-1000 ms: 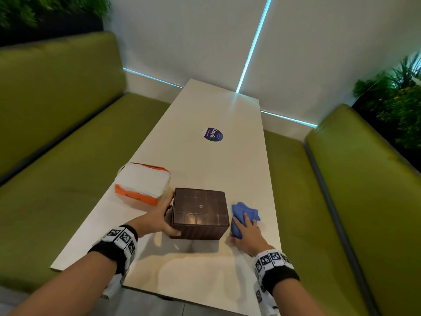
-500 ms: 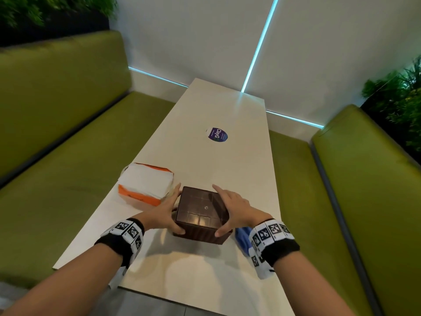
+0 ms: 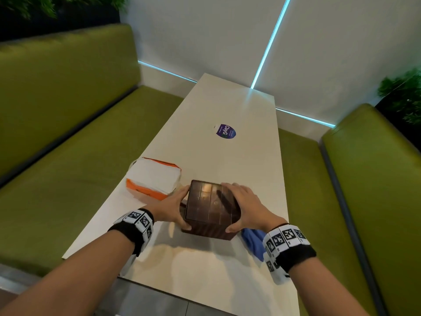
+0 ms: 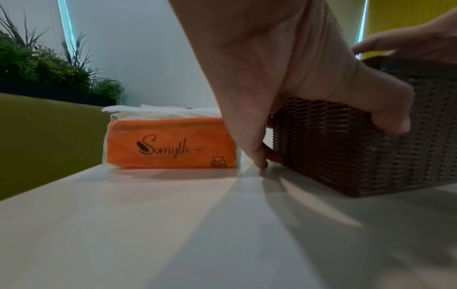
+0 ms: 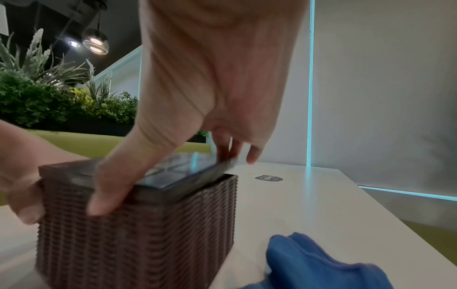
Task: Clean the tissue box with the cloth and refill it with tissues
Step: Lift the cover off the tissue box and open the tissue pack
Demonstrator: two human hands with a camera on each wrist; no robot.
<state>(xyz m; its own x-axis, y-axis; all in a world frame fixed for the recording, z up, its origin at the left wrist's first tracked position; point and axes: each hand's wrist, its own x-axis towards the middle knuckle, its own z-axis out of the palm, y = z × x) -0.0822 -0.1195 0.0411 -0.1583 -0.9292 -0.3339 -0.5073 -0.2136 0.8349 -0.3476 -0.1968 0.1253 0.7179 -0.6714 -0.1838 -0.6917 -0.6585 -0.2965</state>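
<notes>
Both hands clasp the square brown woven-plastic tissue box (image 3: 210,214): left hand (image 3: 171,207) curled round its side, right hand (image 3: 247,207) gripping its glossy tilted lid (image 5: 178,172).

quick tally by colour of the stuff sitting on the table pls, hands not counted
brown: 1, the woven tissue box with its lid
orange and white: 1, the pack of tissues
blue: 1, the cloth
purple: 1, the round sticker on the table
total: 4
</notes>
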